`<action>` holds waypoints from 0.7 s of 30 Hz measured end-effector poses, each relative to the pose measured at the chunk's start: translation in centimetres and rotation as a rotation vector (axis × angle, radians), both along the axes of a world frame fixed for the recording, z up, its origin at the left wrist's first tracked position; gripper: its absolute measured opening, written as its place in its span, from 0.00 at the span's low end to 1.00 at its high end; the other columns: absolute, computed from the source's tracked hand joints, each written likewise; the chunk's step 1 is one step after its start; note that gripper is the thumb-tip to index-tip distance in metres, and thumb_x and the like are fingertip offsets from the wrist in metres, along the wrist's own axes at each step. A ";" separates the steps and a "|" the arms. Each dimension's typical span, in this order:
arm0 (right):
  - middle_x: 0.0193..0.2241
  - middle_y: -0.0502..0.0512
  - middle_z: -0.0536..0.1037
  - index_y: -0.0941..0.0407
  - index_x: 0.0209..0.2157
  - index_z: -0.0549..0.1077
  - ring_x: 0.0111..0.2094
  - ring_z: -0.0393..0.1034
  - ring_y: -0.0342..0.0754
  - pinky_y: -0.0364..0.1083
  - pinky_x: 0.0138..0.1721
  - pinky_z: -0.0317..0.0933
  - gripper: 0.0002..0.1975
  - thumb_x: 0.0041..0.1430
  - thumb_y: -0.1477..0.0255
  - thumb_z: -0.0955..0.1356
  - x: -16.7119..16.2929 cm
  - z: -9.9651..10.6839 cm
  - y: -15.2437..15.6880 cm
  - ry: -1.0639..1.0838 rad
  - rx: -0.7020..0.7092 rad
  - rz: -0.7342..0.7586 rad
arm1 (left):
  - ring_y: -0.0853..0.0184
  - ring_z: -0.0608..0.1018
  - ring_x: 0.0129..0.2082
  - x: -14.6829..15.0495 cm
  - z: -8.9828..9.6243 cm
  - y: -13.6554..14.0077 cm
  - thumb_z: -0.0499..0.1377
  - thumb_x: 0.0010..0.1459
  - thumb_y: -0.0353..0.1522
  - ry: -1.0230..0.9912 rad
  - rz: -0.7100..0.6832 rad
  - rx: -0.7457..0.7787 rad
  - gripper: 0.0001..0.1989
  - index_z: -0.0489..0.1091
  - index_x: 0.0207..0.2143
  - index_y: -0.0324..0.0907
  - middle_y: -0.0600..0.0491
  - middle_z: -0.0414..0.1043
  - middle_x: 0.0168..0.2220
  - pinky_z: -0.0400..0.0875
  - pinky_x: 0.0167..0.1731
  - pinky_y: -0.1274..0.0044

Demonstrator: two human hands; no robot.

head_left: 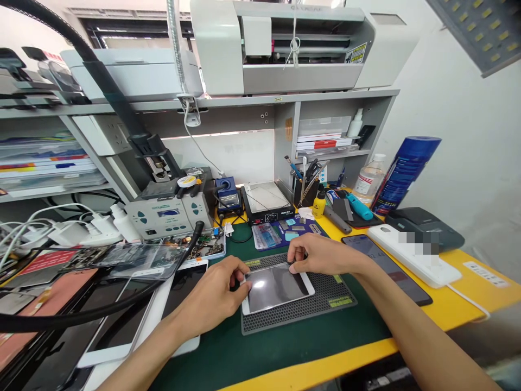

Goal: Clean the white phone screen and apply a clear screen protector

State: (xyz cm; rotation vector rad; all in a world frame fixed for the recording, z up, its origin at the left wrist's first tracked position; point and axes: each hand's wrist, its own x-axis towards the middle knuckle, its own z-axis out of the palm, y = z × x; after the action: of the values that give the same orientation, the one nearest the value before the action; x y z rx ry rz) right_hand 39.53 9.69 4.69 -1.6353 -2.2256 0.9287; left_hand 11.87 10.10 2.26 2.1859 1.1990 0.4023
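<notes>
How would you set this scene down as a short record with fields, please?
left hand: gripping the left end of a white-framed phone
right hand: at that phone's far edge, grip unclear
phone position: screen up on a gray honeycomb mat
beneath: green work mat on a yellow table
right side: dark smartphone, screen lit
behind, left: rework station

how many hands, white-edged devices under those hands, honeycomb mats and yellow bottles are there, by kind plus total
left hand and right hand: 2
white-edged device under the hands: 1
honeycomb mat: 1
yellow bottle: 1
total: 5
</notes>
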 end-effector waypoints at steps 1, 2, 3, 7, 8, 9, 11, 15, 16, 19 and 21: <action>0.32 0.52 0.78 0.56 0.35 0.75 0.31 0.72 0.47 0.42 0.27 0.59 0.12 0.51 0.63 0.72 0.0 0.0 0.0 0.001 0.001 0.001 | 0.68 0.70 0.29 0.0 0.0 0.0 0.56 0.60 0.42 0.005 -0.001 -0.001 0.11 0.66 0.39 0.46 0.57 0.70 0.32 0.61 0.26 0.77; 0.32 0.52 0.78 0.56 0.35 0.75 0.31 0.72 0.47 0.42 0.27 0.59 0.12 0.51 0.63 0.72 0.0 0.0 0.0 0.000 0.002 0.002 | 0.67 0.70 0.29 0.0 0.0 0.0 0.56 0.60 0.42 0.007 -0.001 0.002 0.11 0.66 0.39 0.46 0.56 0.70 0.32 0.61 0.26 0.77; 0.32 0.52 0.78 0.56 0.35 0.75 0.31 0.72 0.47 0.42 0.27 0.59 0.12 0.51 0.63 0.72 0.0 -0.1 0.0 -0.002 0.005 0.001 | 0.67 0.70 0.29 0.0 0.0 0.0 0.56 0.60 0.42 0.009 -0.002 0.004 0.11 0.66 0.39 0.46 0.56 0.70 0.32 0.61 0.26 0.77; 0.32 0.51 0.78 0.55 0.35 0.75 0.31 0.72 0.47 0.42 0.27 0.59 0.12 0.51 0.63 0.72 0.0 -0.2 0.1 -0.008 0.013 0.007 | 0.67 0.70 0.30 0.0 -0.1 0.0 0.56 0.60 0.41 0.014 -0.006 0.024 0.10 0.66 0.39 0.45 0.56 0.69 0.33 0.61 0.27 0.76; 0.32 0.52 0.78 0.55 0.35 0.75 0.31 0.72 0.47 0.42 0.27 0.59 0.12 0.51 0.63 0.72 0.1 -0.3 0.1 -0.009 0.016 0.010 | 0.67 0.70 0.30 0.0 -0.1 0.0 0.56 0.60 0.41 0.018 -0.008 0.033 0.10 0.67 0.39 0.45 0.56 0.69 0.33 0.61 0.27 0.76; 0.32 0.52 0.78 0.55 0.35 0.75 0.31 0.72 0.47 0.42 0.27 0.59 0.12 0.51 0.63 0.72 0.1 -0.3 0.1 -0.009 0.018 0.013 | 0.67 0.70 0.29 0.0 -0.1 0.0 0.56 0.60 0.41 0.022 -0.010 0.044 0.10 0.67 0.39 0.45 0.55 0.69 0.33 0.60 0.27 0.76; 0.32 0.52 0.78 0.55 0.35 0.75 0.32 0.72 0.47 0.42 0.28 0.59 0.12 0.52 0.63 0.72 0.1 -0.4 0.2 -0.008 0.022 0.018 | 0.67 0.70 0.29 0.0 0.0 0.0 0.55 0.61 0.40 0.028 -0.019 0.070 0.09 0.67 0.38 0.45 0.55 0.69 0.34 0.60 0.27 0.76; 0.33 0.52 0.78 0.55 0.34 0.76 0.33 0.72 0.48 0.42 0.29 0.59 0.11 0.51 0.63 0.72 0.1 -0.5 0.2 -0.009 0.037 0.017 | 0.67 0.70 0.29 0.0 0.1 -0.1 0.55 0.61 0.38 0.020 -0.040 0.106 0.08 0.69 0.38 0.44 0.54 0.69 0.35 0.60 0.27 0.76; 0.33 0.52 0.78 0.55 0.34 0.76 0.33 0.72 0.48 0.43 0.30 0.59 0.11 0.51 0.63 0.72 0.0 -0.5 0.2 -0.011 0.041 0.016 | 0.67 0.71 0.29 0.0 0.1 -0.1 0.54 0.61 0.37 0.016 -0.043 0.109 0.08 0.69 0.38 0.44 0.53 0.69 0.35 0.60 0.27 0.76; 0.33 0.53 0.78 0.55 0.34 0.76 0.35 0.72 0.49 0.43 0.31 0.59 0.11 0.51 0.64 0.72 -0.1 -0.4 0.2 -0.023 0.044 0.011 | 0.68 0.71 0.29 0.0 0.2 -0.1 0.54 0.62 0.36 0.010 -0.051 0.115 0.07 0.69 0.38 0.44 0.54 0.69 0.35 0.60 0.27 0.76; 0.33 0.53 0.78 0.56 0.34 0.76 0.35 0.72 0.50 0.43 0.31 0.59 0.10 0.51 0.65 0.72 -0.3 -0.3 0.1 -0.026 0.044 0.008 | 0.68 0.71 0.29 0.0 0.1 -0.1 0.54 0.62 0.36 0.005 -0.058 0.125 0.07 0.70 0.38 0.44 0.54 0.69 0.35 0.60 0.27 0.76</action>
State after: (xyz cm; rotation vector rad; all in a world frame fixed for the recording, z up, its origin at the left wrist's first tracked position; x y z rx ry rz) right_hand 39.28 9.82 4.39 -1.6289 -2.2550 0.8590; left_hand 11.83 10.05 2.34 2.3238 1.1380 0.4583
